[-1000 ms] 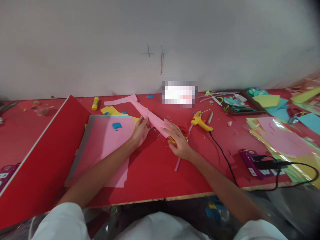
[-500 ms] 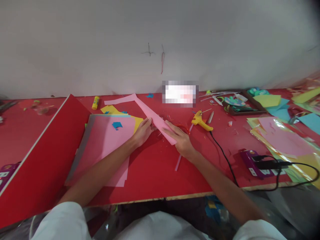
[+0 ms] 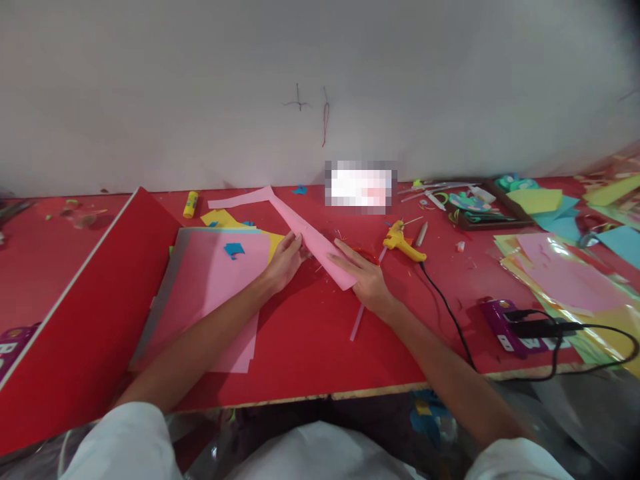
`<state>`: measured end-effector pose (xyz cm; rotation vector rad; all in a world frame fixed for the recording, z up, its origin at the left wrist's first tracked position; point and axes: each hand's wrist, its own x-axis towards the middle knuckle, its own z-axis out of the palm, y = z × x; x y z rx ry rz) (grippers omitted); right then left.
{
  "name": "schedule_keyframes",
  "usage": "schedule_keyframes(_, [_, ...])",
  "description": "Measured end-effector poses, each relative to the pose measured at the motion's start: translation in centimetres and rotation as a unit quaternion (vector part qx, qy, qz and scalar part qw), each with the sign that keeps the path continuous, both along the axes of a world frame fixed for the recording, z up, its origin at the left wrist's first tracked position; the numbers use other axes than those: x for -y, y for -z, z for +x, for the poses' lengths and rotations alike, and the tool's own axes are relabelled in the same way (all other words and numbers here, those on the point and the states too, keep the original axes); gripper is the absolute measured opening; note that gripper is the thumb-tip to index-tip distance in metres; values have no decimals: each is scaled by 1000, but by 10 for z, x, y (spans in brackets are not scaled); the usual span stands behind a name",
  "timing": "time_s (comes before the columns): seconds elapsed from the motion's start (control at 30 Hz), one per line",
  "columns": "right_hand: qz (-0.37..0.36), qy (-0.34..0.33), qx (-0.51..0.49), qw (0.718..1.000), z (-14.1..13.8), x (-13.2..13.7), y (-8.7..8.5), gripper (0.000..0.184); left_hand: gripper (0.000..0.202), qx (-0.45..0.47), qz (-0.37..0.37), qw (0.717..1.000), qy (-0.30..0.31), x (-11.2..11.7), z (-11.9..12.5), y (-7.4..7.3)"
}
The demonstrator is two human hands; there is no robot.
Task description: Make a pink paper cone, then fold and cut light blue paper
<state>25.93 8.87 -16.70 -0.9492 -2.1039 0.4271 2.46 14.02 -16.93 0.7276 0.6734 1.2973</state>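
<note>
A folded strip of pink paper (image 3: 315,244) slants across the middle of the red table, between my two hands. My left hand (image 3: 289,259) pinches its left edge, thumb on top and the other fingers partly hidden. From the right, my right hand (image 3: 364,272) has its fingers laid over the strip's near end, with the thumb side hidden below. Behind the strip, scissors with an orange-red handle (image 3: 369,256) lie partly covered. A narrow pink paper strip (image 3: 240,199) lies past its far end. A glue stick rod (image 3: 357,323) rests on the table by my right wrist.
Left are pink sheets (image 3: 215,287) with a blue scrap (image 3: 234,250), a raised red board (image 3: 100,300) and a yellow glue stick (image 3: 191,205). Right are a yellow glue gun (image 3: 404,243), its black cord, a purple box (image 3: 510,327), a tool tray (image 3: 520,217) and coloured sheets (image 3: 565,270).
My right hand has shifted slightly right along with the near end of the pink paper, which looks a little wider. My left hand stays almost in place.
</note>
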Motion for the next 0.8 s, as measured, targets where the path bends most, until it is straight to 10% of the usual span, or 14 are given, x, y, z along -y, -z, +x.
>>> schedule_keyframes(0.8, [58,-41,-44,997,1,-6,7,80,35,13,-14,999,-34,-2,-1,-3])
